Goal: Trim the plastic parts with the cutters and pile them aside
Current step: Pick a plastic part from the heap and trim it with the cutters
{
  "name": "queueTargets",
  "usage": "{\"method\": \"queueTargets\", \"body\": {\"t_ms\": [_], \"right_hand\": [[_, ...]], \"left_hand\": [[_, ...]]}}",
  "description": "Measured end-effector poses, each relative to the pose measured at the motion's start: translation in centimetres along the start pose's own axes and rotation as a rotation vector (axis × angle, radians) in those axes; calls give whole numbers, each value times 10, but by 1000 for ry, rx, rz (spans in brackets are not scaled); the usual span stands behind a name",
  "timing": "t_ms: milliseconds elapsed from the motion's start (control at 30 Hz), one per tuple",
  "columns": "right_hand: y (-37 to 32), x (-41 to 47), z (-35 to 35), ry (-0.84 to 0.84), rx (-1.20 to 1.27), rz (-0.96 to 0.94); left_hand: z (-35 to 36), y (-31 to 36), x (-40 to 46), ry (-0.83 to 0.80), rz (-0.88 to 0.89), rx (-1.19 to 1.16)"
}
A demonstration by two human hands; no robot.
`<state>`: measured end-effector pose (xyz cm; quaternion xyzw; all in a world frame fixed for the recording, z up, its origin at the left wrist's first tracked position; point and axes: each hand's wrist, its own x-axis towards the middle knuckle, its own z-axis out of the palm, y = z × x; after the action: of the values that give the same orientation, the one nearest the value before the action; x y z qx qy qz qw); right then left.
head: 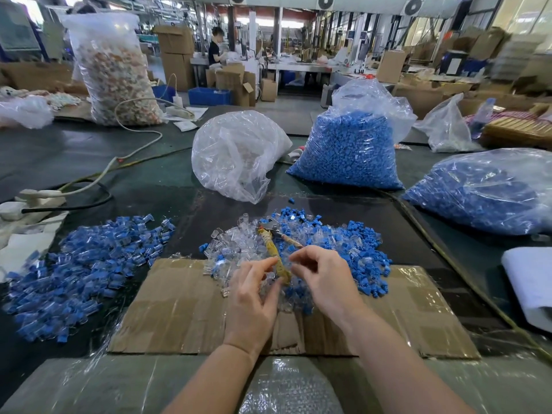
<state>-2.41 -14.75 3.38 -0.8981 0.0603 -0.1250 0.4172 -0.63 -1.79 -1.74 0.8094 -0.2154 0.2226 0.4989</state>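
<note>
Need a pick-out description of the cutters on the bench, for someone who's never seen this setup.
Start at the flattened cardboard sheet on the dark table in front of the person. On its far edge sits a mixed heap of clear and blue plastic parts, and the cutters lie on top of it, just beyond the fingertips. They are the only tool there: grey metal head, two handles wrapped in yellowish tape.

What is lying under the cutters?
The cutters lie on a heap of clear plastic parts, blue parts beside. The heap hides the surface beneath.
</note>
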Motion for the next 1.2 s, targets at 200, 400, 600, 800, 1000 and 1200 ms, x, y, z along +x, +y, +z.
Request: {"method": "queueTargets", "body": {"t_ms": [200,400,600,800,1000,1200], "right_hand": [[-11,0,-3,-167,30,35],[-7,-4,-6,-15,-83,32],[-4,-14,-12,-110,-429,61],[-4,-21,-6,-187,-700,39],[-3,-26,-4,-155,-780,-49],[9,-28,3,-67,-747,-81]], "left_hand": [[0,-5,-1,15,5,-116],[2,-8,-2,34,-150,-204],[3,-9,-2,-5,-130,-155],[1,-8,-2,-38,-149,-135],[-1,-7,-3,-65,-160,-145],[0,-8,-3,-52,-175,-161]]}}
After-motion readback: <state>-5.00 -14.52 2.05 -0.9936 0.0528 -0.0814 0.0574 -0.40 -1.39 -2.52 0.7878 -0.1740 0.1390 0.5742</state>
